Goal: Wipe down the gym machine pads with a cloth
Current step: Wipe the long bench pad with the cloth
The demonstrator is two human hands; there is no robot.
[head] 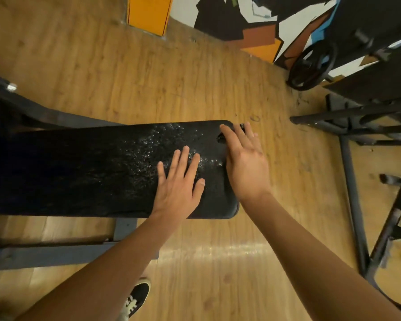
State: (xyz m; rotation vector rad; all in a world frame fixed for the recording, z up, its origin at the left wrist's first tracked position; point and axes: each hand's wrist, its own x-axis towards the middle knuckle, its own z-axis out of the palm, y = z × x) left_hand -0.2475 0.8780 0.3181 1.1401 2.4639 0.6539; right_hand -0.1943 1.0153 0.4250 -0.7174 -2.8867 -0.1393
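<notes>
1. Black rectangular padded bench pad (79, 172) lies left to right across mid-frame on a dark grey metal frame (56, 253), over a light wood-plank floor (148, 77).
2. Black metal rack frame (352, 181) stands on the right, apart from the pad.
3. Black round weight plate (310, 66) leans at upper right, by the painted wall.
4. Patch of white wet speckles (153, 147) covers the pad's right half.
5. Left hand (177, 184) lies flat on the pad near its right end, fingers straight and spread, holding nothing.
6. Right hand (245, 167) rests over the pad's right end edge, fingers extended; a small dark scrap (220, 137) sits by the thumb, too unclear to identify.
7. Black-and-white shoe (137, 297) is on the floor at the bottom.
</notes>
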